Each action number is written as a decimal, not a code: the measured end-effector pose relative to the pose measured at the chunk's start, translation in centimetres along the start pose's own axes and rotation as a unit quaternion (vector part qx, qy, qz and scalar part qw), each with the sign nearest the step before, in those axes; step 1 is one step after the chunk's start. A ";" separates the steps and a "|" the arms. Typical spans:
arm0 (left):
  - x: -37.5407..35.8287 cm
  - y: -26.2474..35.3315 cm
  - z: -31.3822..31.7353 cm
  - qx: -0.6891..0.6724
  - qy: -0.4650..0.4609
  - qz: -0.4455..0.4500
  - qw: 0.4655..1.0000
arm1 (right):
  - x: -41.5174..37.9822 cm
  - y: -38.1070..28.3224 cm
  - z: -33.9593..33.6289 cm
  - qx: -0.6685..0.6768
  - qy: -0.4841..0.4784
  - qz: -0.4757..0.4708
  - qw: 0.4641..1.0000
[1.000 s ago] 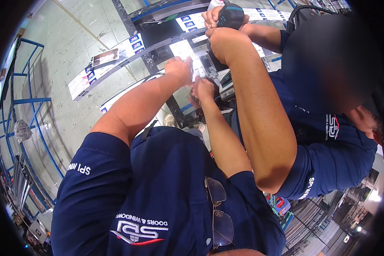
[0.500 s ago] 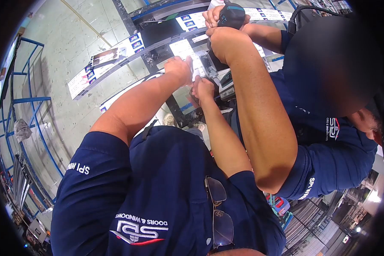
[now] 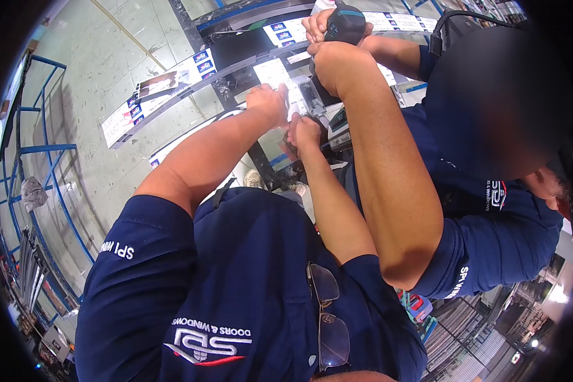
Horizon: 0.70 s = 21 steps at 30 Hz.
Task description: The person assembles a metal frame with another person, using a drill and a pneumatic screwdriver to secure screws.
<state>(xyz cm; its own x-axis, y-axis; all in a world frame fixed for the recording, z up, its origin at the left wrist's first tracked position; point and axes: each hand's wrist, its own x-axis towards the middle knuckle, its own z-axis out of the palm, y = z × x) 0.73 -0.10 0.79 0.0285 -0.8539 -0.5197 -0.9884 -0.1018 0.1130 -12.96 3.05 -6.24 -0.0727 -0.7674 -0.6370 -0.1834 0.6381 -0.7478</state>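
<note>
A short white profile piece (image 3: 296, 100) with dark print lies across the workbench frame, running away from me. My left hand (image 3: 267, 104) is closed with its fingers curled over the piece's left edge. Just to the right, my right hand (image 3: 304, 132) is closed, thumb and fingertips at the piece's near end; its palm side is hidden. Beyond my hands, a co-worker's two hands hold a black and teal power tool (image 3: 345, 25), and the co-worker's forearm passes close on my right.
A long white profile (image 3: 118, 127) with blue labels curves across the bench, a printed photo card (image 3: 158, 84) lying on it. Another teal and black tool (image 3: 339, 124) rests right of my hands. Blue metal racks (image 3: 48, 150) stand at left. Sunglasses (image 3: 331, 318) hang from my shirt.
</note>
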 end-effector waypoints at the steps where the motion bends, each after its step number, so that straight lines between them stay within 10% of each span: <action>1: 0.0 0.0 0.0 0.001 0.001 -0.001 1.000 | 0.0 0.0 0.0 -0.003 0.000 -0.002 1.000; 21: -0.6 -0.1 -0.4 -0.014 0.020 0.008 1.000 | 0.3 0.3 0.1 0.027 0.001 -0.013 1.000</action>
<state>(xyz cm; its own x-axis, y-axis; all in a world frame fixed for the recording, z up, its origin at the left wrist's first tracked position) 0.84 0.20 1.43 0.0202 -0.8756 -0.4827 -0.9842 -0.1022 0.1443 -12.90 3.02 -6.72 -0.0701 -0.7837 -0.6171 -0.1315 0.6205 -0.7731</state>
